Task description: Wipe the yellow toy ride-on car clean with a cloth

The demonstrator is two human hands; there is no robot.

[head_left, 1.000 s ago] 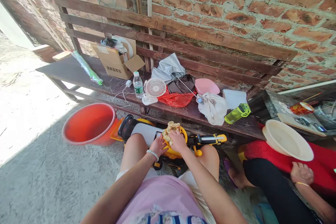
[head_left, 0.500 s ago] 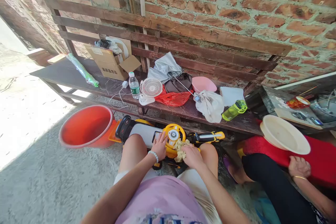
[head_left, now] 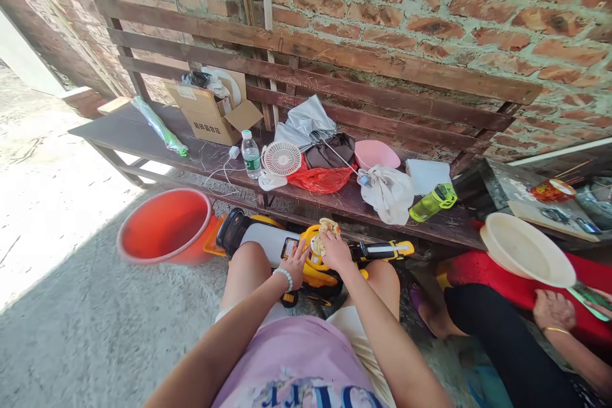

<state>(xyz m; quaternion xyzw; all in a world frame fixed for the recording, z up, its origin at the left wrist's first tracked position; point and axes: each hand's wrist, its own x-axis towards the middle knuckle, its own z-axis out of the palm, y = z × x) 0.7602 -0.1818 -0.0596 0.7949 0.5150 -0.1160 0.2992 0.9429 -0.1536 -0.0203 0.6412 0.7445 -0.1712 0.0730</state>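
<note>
A yellow, grey and black ride-on toy vehicle [head_left: 268,239] stands across in front of my knees. My left hand [head_left: 293,266] rests with fingers spread on its body, just left of the yellow steering wheel [head_left: 312,260]. A crumpled cream-coloured cloth [head_left: 329,227] is under my right hand [head_left: 336,252], which presses it on the wheel's centre and far rim. Much of the wheel is hidden by that hand and the cloth. To the right, the toy's black-and-yellow arm [head_left: 382,250] sticks out.
A wooden bench [head_left: 215,169] behind holds a cardboard box [head_left: 210,116], water bottle [head_left: 250,154], small fan [head_left: 282,159], umbrella [head_left: 306,121] and green bottle [head_left: 433,203]. An orange tub [head_left: 165,226] stands left. At right sits another person, a hand [head_left: 554,311] beside a cream basin [head_left: 528,250].
My right hand has moved the cloth from the wheel's right near side up and left onto its centre and far rim. A green object has come into view by the other person's hand.
</note>
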